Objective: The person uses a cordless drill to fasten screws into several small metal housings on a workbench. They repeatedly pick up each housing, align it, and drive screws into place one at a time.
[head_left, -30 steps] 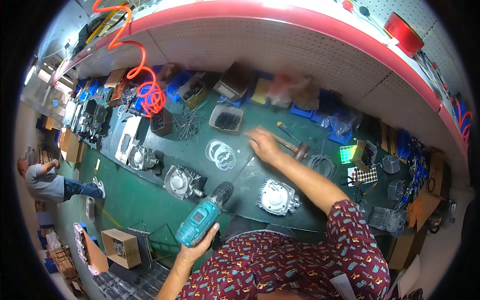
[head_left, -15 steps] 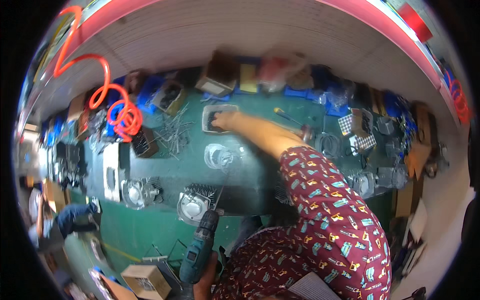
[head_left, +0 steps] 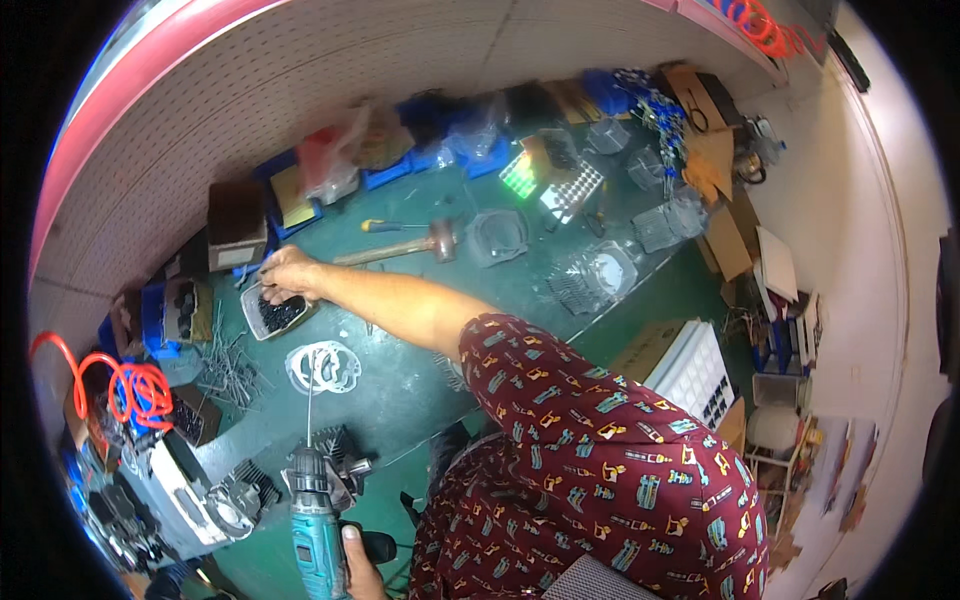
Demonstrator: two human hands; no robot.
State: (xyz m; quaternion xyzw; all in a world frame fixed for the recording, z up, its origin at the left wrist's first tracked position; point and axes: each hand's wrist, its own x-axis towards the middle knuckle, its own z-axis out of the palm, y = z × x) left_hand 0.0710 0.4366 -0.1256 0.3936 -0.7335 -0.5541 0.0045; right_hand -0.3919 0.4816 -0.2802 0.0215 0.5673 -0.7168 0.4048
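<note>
My left hand point(head_left: 361, 570) grips a teal and black cordless drill point(head_left: 317, 555) near the lower edge. Its long thin bit points away over the bench. Just beyond the chuck lies a finned metal housing point(head_left: 345, 462), partly hidden by the drill. My right hand point(head_left: 288, 276) reaches far left into a pale plastic tub point(head_left: 250, 310) of small black parts point(head_left: 280, 315), likely screws. Those fingers are bent down and closed at the parts; what they hold is too small to make out. White ring-shaped gaskets point(head_left: 324, 368) lie between the tub and the drill.
A mallet point(head_left: 440, 242) and a yellow-handled screwdriver point(head_left: 385, 226) lie beyond my right forearm. Thin metal rods point(head_left: 232, 370) are heaped left of the gaskets. More finned housings point(head_left: 600, 275) sit at the right. Coiled orange hose point(head_left: 140, 390) hangs at the left; bins line the back wall.
The whole view has swung to the right, so the bench appears shifted left and tilted. My right hand is still in the tub, and my left still holds the drill.
</note>
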